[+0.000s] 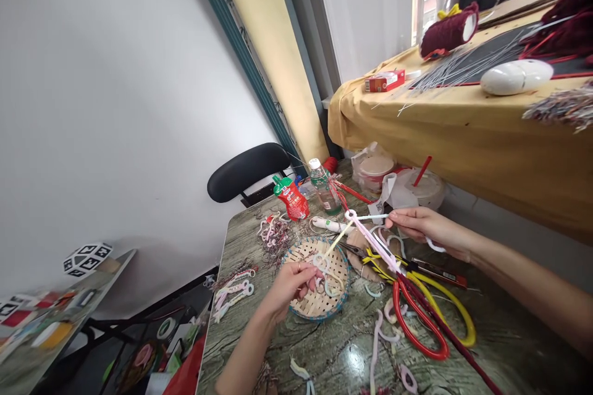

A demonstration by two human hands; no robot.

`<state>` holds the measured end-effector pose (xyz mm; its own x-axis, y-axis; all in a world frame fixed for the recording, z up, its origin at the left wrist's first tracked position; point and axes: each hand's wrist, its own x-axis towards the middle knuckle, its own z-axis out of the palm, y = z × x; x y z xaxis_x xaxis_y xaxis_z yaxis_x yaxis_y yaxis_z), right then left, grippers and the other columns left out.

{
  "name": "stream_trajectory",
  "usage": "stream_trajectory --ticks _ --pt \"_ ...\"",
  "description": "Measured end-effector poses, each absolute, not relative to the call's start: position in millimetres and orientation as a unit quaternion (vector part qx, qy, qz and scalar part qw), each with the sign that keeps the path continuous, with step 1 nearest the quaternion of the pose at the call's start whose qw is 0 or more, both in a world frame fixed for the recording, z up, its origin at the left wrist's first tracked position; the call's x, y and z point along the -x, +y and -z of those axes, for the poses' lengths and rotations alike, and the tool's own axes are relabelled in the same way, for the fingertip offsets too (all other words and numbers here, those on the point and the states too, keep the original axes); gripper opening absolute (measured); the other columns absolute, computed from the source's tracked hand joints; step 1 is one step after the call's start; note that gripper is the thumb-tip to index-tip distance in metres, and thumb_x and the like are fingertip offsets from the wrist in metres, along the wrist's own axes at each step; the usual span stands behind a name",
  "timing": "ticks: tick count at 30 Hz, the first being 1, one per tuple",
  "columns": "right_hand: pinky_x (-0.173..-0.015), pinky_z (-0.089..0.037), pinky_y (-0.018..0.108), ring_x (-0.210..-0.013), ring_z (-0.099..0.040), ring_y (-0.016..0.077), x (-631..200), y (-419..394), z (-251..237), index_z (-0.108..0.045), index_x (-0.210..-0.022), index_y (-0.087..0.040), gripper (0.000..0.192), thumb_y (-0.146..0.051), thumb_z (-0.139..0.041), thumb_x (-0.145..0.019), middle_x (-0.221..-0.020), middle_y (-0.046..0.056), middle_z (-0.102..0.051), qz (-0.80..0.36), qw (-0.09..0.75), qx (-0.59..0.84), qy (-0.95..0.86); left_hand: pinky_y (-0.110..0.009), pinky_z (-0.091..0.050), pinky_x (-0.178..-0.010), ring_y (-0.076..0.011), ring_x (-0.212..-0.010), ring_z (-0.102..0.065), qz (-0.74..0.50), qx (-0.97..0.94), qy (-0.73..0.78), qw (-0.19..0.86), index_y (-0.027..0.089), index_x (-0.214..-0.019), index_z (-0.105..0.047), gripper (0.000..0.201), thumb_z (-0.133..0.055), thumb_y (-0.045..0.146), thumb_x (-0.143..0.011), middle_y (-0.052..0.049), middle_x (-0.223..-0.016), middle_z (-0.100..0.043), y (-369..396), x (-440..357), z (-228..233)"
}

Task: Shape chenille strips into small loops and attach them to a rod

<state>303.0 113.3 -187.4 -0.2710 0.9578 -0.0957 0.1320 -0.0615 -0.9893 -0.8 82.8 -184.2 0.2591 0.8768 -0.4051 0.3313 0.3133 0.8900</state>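
Note:
My left hand [294, 287] is closed, thumb against fingers, on a pale yellow fuzzy strand [337, 239] above a round woven basket [319, 308]. My right hand [424, 228] pinches a pale blue fuzzy strand [373, 217], whose tail hangs below the fingers. Both strands stretch to a small loop at the top of a pink fuzzy bundle [370, 241]. The bundle's lower end meets a dark red cord [456, 339] that runs off the bottom edge. Scissors with red handles [398, 315] lie beneath it.
A yellow-handled tool [466, 315] and black-jawed pliers [352, 249] lie near the basket. Behind stand a red pouch [294, 199], a clear bottle [320, 188] and a lidded cup [419, 188]. Fuzzy scraps [376, 342] litter the table. A yellow-draped ledge [445, 148] rises behind right.

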Motion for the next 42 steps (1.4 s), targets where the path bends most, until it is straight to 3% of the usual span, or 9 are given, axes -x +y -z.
stream_trajectory --ticks 5,8,10,13,16,20,28,38,42 --pt "-0.052 -0.035 0.028 -0.051 -0.046 0.0146 -300.3 128.8 188.9 -0.063 -0.065 -0.019 0.033 -0.051 -0.058 -0.069 -0.050 -0.002 -0.050 -0.486 0.376 0.499 -0.611 -0.027 -0.041 -0.066 -0.0164 -0.067 -0.056 -0.253 -0.583 0.559 0.532 0.012 -0.061 -0.069 0.010 -0.072 0.022 -0.060 -0.004 -0.066 -0.067 110.4 -8.6 176.0" --pt "-0.074 -0.041 0.033 -0.084 -0.056 0.0244 -298.4 138.2 183.6 -0.066 -0.074 -0.021 0.018 -0.035 -0.062 -0.064 -0.081 0.004 -0.066 -0.445 0.387 0.506 -0.630 -0.030 -0.037 -0.089 -0.0214 -0.100 -0.055 -0.299 -0.586 0.548 0.517 0.015 -0.081 -0.070 0.023 -0.069 0.010 -0.058 -0.007 -0.100 -0.068 130.2 -32.0 163.2" --pt "-0.080 -0.041 0.033 -0.095 -0.054 0.0250 -294.0 140.4 176.0 -0.065 -0.087 -0.022 0.024 -0.030 -0.058 -0.065 -0.098 0.005 -0.065 -0.434 0.389 0.504 -0.637 -0.029 -0.034 -0.094 -0.0190 -0.108 -0.053 -0.320 -0.579 0.525 0.536 0.015 -0.094 -0.067 0.025 -0.064 0.014 -0.068 -0.009 -0.111 -0.065 138.5 -52.0 153.8" --pt "-0.060 -0.046 0.030 -0.073 -0.059 0.0199 -283.0 138.7 163.2 -0.062 -0.096 -0.020 0.030 -0.035 -0.051 -0.073 -0.083 0.005 -0.066 -0.467 0.355 0.491 -0.644 -0.029 -0.042 -0.085 -0.0161 -0.089 -0.063 -0.298 -0.555 0.488 0.604 0.013 -0.092 -0.067 0.025 -0.056 0.032 -0.081 -0.010 -0.092 -0.070 144.1 -79.7 144.0" --pt "-0.042 -0.041 0.025 -0.050 -0.054 0.0151 -273.3 137.6 155.6 -0.062 -0.091 -0.018 0.034 -0.046 -0.053 -0.075 -0.057 0.001 -0.060 -0.512 0.308 0.474 -0.647 -0.026 -0.045 -0.073 -0.0113 -0.067 -0.063 -0.269 -0.526 0.484 0.646 0.011 -0.079 -0.066 0.016 -0.065 0.026 -0.076 -0.006 -0.072 -0.068 147.2 -96.8 141.7" --pt "-0.045 -0.042 0.024 -0.048 -0.051 0.0122 -272.5 145.1 156.3 -0.060 -0.079 -0.019 0.033 -0.050 -0.063 -0.068 -0.057 -0.001 -0.058 -0.514 0.299 0.463 -0.658 -0.025 -0.048 -0.064 -0.0091 -0.061 -0.059 -0.260 -0.498 0.507 0.653 0.010 -0.081 -0.062 0.005 -0.062 0.015 -0.079 0.000 -0.071 -0.062 152.8 -104.6 144.5" --pt "-0.051 -0.032 0.025 -0.055 -0.046 0.0140 -280.4 153.9 156.0 -0.064 -0.069 -0.018 0.020 -0.039 -0.064 -0.071 -0.058 -0.001 -0.056 -0.380 0.301 0.470 -0.737 -0.031 -0.052 -0.064 -0.0143 -0.075 -0.061 -0.265 -0.490 0.523 0.645 0.012 -0.100 -0.058 0.019 -0.055 0.025 -0.085 -0.005 -0.094 -0.062 157.0 -110.2 147.4" --pt "-0.050 -0.028 0.027 -0.051 -0.042 0.0148 -277.2 142.2 143.9 -0.060 -0.062 -0.021 0.019 -0.036 -0.059 -0.074 -0.051 -0.002 -0.051 -0.302 0.305 0.499 -0.752 -0.025 -0.050 -0.057 -0.0094 -0.060 -0.058 -0.300 -0.461 0.502 0.668 0.010 -0.082 -0.061 0.009 -0.058 0.019 -0.083 0.000 -0.075 -0.062 161.1 -111.6 150.2" --pt "-0.059 -0.035 0.028 -0.062 -0.051 0.0181 -286.1 139.8 158.1 -0.061 -0.078 -0.022 0.016 -0.037 -0.057 -0.076 -0.069 0.002 -0.061 -0.312 0.341 0.502 -0.731 -0.021 -0.049 -0.061 -0.0067 -0.054 -0.056 -0.315 -0.439 0.453 0.709 0.007 -0.070 -0.065 0.010 -0.060 0.007 -0.079 -0.002 -0.062 -0.064 154.4 -103.2 149.5"
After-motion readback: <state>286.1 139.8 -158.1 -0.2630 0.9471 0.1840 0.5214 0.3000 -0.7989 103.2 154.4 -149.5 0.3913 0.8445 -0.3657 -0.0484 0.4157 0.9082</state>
